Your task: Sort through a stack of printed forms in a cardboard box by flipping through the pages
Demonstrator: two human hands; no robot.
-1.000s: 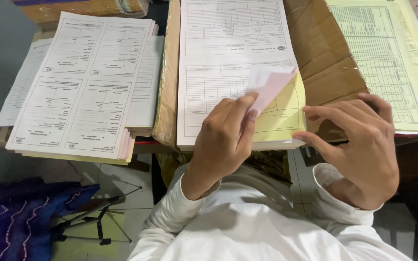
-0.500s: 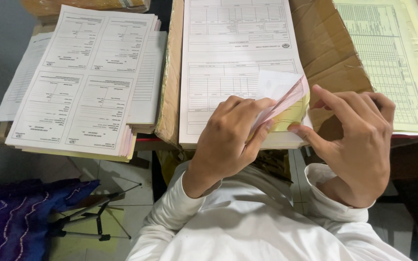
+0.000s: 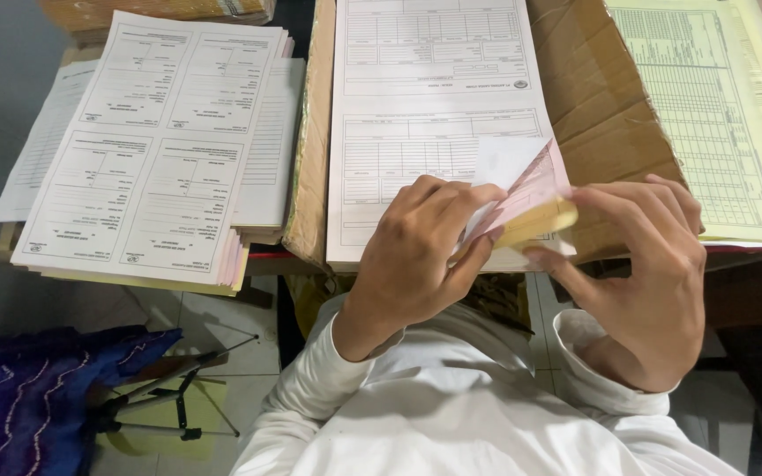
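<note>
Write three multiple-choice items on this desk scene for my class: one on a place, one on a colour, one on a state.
1. Where does the middle form stack lie?
A. on cardboard
B. on the floor
C. on blue cloth

2. What colours are the sheets under the lifted white corner?
A. green and blue
B. pink and yellow
C. grey and black

3. What are the hands doing?
A. resting flat
B. holding a pen
C. pinching lifted sheet corners

Answers:
1 A: brown cardboard shows on both sides of the stack.
2 B: a pink sheet and yellow sheets show beneath it.
3 C: the left hand and right hand grip the raised corners.
</note>
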